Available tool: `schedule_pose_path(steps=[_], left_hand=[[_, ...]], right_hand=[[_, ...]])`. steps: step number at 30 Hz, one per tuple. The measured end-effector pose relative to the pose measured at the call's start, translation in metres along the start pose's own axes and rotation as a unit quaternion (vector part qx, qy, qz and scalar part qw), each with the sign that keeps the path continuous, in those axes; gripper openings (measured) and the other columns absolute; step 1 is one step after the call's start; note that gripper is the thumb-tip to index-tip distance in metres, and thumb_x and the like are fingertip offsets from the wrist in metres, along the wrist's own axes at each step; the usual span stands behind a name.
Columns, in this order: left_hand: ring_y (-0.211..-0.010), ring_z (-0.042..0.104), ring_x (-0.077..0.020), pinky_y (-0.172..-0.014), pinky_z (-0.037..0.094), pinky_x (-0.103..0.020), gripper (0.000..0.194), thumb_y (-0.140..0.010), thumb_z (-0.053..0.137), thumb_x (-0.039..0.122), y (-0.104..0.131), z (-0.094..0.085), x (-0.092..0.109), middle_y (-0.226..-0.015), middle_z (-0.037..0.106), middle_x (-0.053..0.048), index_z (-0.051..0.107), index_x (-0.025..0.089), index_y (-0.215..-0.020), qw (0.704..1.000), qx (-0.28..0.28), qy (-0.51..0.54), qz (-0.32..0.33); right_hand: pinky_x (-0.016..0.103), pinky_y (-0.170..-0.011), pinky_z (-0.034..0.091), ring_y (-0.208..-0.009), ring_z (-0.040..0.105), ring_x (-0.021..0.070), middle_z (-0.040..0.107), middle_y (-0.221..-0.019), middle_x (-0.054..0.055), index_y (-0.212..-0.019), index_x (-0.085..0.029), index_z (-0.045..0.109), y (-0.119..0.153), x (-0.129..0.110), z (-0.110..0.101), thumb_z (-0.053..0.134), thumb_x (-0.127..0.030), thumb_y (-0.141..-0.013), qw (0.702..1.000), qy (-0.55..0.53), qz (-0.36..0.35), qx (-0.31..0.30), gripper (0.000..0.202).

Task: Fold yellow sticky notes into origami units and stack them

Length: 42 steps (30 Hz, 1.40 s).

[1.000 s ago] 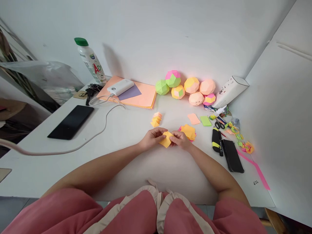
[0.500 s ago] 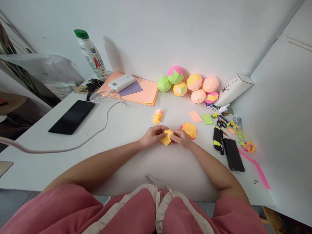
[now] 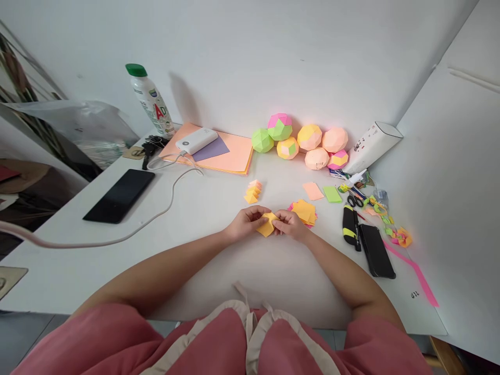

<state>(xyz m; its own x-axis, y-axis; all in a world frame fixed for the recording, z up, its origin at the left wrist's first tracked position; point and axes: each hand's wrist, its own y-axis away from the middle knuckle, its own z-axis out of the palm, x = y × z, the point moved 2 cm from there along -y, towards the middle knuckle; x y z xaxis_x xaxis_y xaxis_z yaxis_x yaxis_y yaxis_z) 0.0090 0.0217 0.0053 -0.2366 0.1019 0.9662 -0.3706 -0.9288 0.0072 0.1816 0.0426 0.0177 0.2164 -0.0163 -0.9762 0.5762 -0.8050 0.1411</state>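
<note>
At the left of the bench [image 3: 213,203] lie one dark flat device [image 3: 119,196] and one bunch of keys [image 3: 154,143]; one green-capped bottle [image 3: 153,107] stands behind. One white power bank [image 3: 195,140], with one cable [image 3: 172,190] plugged in, rests partly on one purple sheet [image 3: 214,149], both on a stack of peach and yellow sheets [image 3: 238,148].

The left hand [image 3: 246,224] pinches the left edge of one folded yellow paper [image 3: 267,226], which is held between both hands, in front of one short row of folded pieces [image 3: 253,191] too overlapped to count. The right hand [image 3: 289,225] grips the same paper's right edge, its fingers closed on it. Just beyond that hand sits one pile of yellow and pink papers [image 3: 303,211], number unclear.

Seven faceted paper balls [image 3: 310,137] cluster by the wall. Nearer lie one peach slip [image 3: 313,191] and one green slip [image 3: 332,194]. Farther right: one white box [image 3: 374,147], one pair of scissors [image 3: 354,201], one black-and-yellow tool [image 3: 349,224], one black pen [image 3: 357,232], one black phone [image 3: 377,251] and one pink strip [image 3: 420,279].
</note>
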Motion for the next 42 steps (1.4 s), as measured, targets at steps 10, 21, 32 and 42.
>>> schedule_pose_path(steps=[10, 21, 32, 42], left_hand=[[-0.077, 0.062, -0.0163, -0.07, 0.049, -0.032, 0.032, -0.076, 0.063, 0.035, -0.0007, 0.0011, 0.0011, -0.086, 0.064, -0.005, 0.058, 0.015, -0.099, 1.0, -0.001, 0.002, 0.007], [-0.077, 0.062, -0.0176, -0.071, 0.049, -0.033, 0.036, -0.073, 0.066, 0.038, -0.0007, 0.0024, 0.0046, -0.083, 0.065, -0.005, 0.057, 0.015, -0.099, 1.0, 0.024, 0.019, 0.003], [-0.078, 0.062, -0.0161, -0.074, 0.048, -0.033, 0.032, -0.075, 0.064, 0.035, -0.0016, -0.001, -0.0003, -0.088, 0.065, -0.006, 0.058, 0.015, -0.098, 1.0, 0.011, 0.006, 0.008], [-0.084, 0.063, -0.0193, -0.076, 0.049, -0.035, 0.034, -0.078, 0.061, 0.035, -0.0003, 0.0018, 0.0015, -0.092, 0.066, -0.008, 0.057, 0.015, -0.105, 0.999, -0.039, -0.008, 0.006]], right_hand=[[0.021, -0.05, 0.043, -0.053, 0.057, 0.0092, 0.06, -0.066, -0.001, -0.086, -0.017, 0.055, 0.0013, 0.0004, 0.0012, 0.058, -0.033, -0.078, 1.0, -0.003, -0.013, 0.025, 0.018], [0.022, -0.046, 0.045, -0.048, 0.057, 0.0096, 0.06, -0.064, -0.004, -0.093, -0.02, 0.045, 0.0027, 0.001, 0.001, 0.06, -0.037, -0.078, 0.996, -0.049, -0.047, 0.066, 0.027], [0.022, -0.047, 0.045, -0.049, 0.058, 0.0093, 0.061, -0.063, -0.003, -0.086, -0.018, 0.052, 0.0012, 0.0029, 0.0014, 0.062, -0.034, -0.077, 0.998, -0.027, -0.038, 0.053, 0.021], [0.022, -0.048, 0.046, -0.051, 0.06, 0.0093, 0.064, -0.069, -0.001, -0.091, -0.018, 0.055, 0.0018, 0.0004, -0.0013, 0.063, -0.035, -0.076, 0.997, -0.038, -0.04, 0.045, 0.024]])
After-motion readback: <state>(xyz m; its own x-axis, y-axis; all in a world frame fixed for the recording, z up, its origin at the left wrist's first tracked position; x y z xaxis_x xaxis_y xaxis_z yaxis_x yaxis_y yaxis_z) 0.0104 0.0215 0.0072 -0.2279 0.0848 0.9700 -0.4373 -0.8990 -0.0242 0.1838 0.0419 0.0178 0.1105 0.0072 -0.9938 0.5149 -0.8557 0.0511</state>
